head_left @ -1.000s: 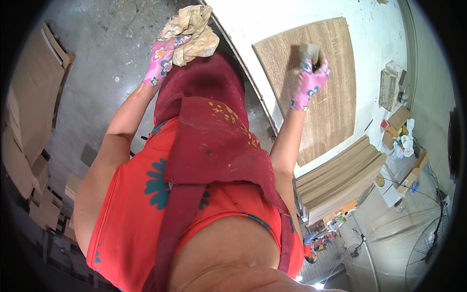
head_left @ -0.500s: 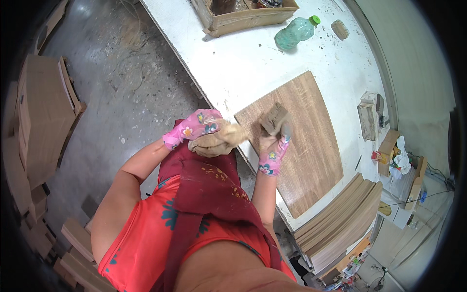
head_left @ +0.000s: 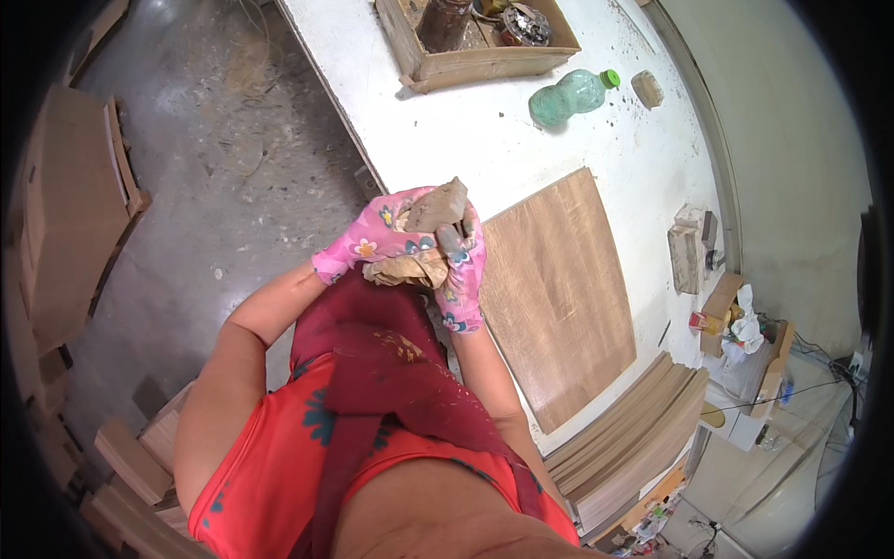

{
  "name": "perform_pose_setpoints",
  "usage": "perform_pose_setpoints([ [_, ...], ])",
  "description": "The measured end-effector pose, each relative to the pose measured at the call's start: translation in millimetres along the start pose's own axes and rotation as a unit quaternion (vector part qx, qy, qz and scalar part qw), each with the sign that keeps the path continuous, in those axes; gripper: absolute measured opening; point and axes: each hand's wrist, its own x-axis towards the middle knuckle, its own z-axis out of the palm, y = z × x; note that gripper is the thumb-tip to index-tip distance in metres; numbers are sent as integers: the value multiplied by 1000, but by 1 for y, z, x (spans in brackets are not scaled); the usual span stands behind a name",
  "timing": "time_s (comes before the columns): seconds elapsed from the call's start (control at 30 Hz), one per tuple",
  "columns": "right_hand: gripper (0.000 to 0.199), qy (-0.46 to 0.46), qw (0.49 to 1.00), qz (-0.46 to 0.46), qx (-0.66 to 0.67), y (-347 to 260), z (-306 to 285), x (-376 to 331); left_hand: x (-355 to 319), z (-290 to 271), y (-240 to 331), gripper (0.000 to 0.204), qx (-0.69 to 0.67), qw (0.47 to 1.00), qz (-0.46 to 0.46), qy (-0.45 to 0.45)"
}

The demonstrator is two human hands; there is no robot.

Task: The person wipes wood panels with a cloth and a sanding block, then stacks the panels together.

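My left hand (head_left: 384, 229), in a pink flowered glove, is closed on a crumpled beige rag (head_left: 406, 269) that hangs below the fingers. Held by my right hand (head_left: 466, 270), in a matching glove with grey, dirty fingertips, is a worn grey-brown block (head_left: 438, 207). Both hands meet in front of the dark red apron, at the table's near edge, and the block lies against the left hand. Part of the rag is hidden behind the fingers. Just right of my hands, a curved wood-grain panel (head_left: 563, 307) lies flat on the white table (head_left: 447, 130).
A wooden tray (head_left: 494, 67) with a dark bottle and cans stands at the far side, beside a green plastic bottle (head_left: 568, 99) on its side. Stacked panels (head_left: 633, 438) sit at the near right. Small blocks (head_left: 684, 256) rest by the right edge. Cardboard boxes (head_left: 70, 224) are at left.
My right hand has lifted the block off the panel and brought it left to my left hand and the rag. The view has shifted slightly.
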Motion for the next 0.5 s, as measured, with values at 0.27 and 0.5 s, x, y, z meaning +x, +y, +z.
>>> perform_pose_setpoints([
  [0.27, 33, -13, 662, -339, -668, -92, 15, 175, 82, -88, -20, 68, 239, 954, 78, 162],
  [0.5, 37, 77, 404, -206, -888, -147, 16, 355, 99, -87, -40, 69, 371, 899, 145, 181],
])
